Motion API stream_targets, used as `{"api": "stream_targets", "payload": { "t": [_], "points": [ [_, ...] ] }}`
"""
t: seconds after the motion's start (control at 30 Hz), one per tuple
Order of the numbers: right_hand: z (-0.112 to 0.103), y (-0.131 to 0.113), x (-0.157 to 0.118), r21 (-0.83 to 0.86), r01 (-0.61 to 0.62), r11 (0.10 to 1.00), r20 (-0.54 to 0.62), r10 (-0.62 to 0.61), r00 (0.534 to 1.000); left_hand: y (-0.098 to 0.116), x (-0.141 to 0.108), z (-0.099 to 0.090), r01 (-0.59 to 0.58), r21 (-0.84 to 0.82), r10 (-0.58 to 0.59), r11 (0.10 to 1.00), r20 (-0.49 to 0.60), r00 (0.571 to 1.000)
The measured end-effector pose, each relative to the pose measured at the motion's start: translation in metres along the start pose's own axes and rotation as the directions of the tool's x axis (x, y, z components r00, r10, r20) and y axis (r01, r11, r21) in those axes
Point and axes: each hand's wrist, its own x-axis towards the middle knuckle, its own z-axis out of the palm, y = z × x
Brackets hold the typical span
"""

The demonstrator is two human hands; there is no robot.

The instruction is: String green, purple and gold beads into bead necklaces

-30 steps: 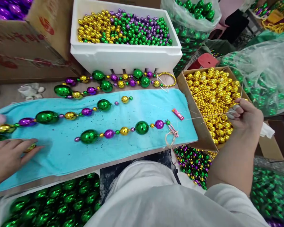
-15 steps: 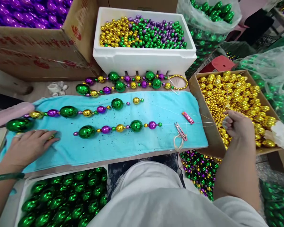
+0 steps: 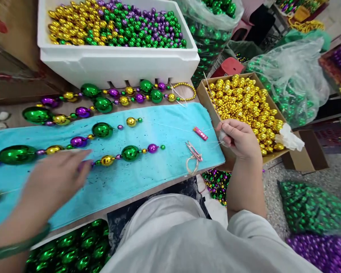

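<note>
My right hand (image 3: 240, 137) is closed by the left edge of the gold-bead box, pinching thin white thread and a long needle (image 3: 211, 94) that points up. Something whitish is wrapped on one of its fingers. My left hand (image 3: 55, 180), smeared by motion, reaches over the lower strand of beads (image 3: 130, 153) with fingers stretched and thumb apart. It hides that strand's left part. The upper strand (image 3: 102, 130) lies behind it on the turquoise towel (image 3: 159, 170). Pink-handled snips (image 3: 193, 151) and a small pink packet (image 3: 200, 133) lie near the towel's right end.
A white foam box (image 3: 119, 62) of small gold, green and purple beads stands at the back, a finished-looking bead necklace (image 3: 103, 104) before it. The cardboard box (image 3: 211, 125) of gold beads stands at right. Green ovals fill a tray (image 3: 71, 246) below. Bags of green beads (image 3: 312, 206) stand around.
The view has swung right. My left hand has moved right from the large beads at the far left to the lower strand. My right hand has come nearer the towel, and the needle now shows.
</note>
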Motion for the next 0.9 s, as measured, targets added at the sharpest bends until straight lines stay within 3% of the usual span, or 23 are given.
{"api": "stream_targets", "payload": {
  "t": [0.1, 0.13, 0.2, 0.3, 0.4, 0.47, 0.53, 0.63, 0.73, 0.9],
  "points": [
    [0.003, -0.009, -0.005, -0.039, 0.06, 0.997, 0.004, -0.059, 0.998, 0.084, 0.033, 0.035, -0.209, 0.044, 0.207, 0.977, 0.045, 0.977],
    [0.005, -0.008, -0.004, -0.075, 0.078, 0.994, 0.023, -0.076, 0.997, 0.101, 0.041, 0.044, -0.234, 0.041, 0.232, 0.971, 0.048, 0.971],
    [0.014, 0.003, 0.002, -0.209, 0.119, 0.971, 0.119, -0.096, 0.988, 0.115, 0.054, 0.055, -0.249, 0.058, 0.247, 0.967, 0.038, 0.968],
    [0.041, 0.032, 0.016, -0.55, 0.198, 0.811, 0.324, -0.012, 0.946, 0.097, 0.074, 0.05, -0.139, 0.148, 0.146, 0.979, -0.039, 0.988],
    [0.073, 0.056, 0.027, -0.859, 0.282, 0.427, 0.381, 0.164, 0.91, 0.061, 0.094, 0.032, -0.002, 0.223, 0.024, 0.975, -0.094, 0.995],
    [0.088, 0.059, 0.032, -0.918, 0.343, 0.199, 0.385, 0.243, 0.89, 0.043, 0.108, 0.023, 0.026, 0.23, -0.007, 0.973, -0.082, 0.997],
    [0.098, 0.053, 0.04, -0.917, 0.387, 0.098, 0.398, 0.262, 0.879, 0.037, 0.122, 0.022, 0.017, 0.223, -0.009, 0.975, -0.038, 0.999],
    [0.114, 0.041, 0.066, -0.917, 0.385, 0.103, 0.397, 0.148, 0.906, 0.045, 0.142, 0.033, -0.008, 0.224, -0.008, 0.974, 0.071, 0.997],
    [0.141, 0.04, 0.105, -0.887, 0.404, 0.224, 0.421, 0.032, 0.906, 0.057, 0.158, 0.049, -0.025, 0.244, -0.016, 0.97, 0.164, 0.986],
    [0.185, 0.055, 0.149, -0.859, 0.397, 0.323, 0.422, 0.008, 0.907, 0.057, 0.169, 0.062, -0.05, 0.195, 0.008, 0.98, 0.21, 0.978]
  ]
}}
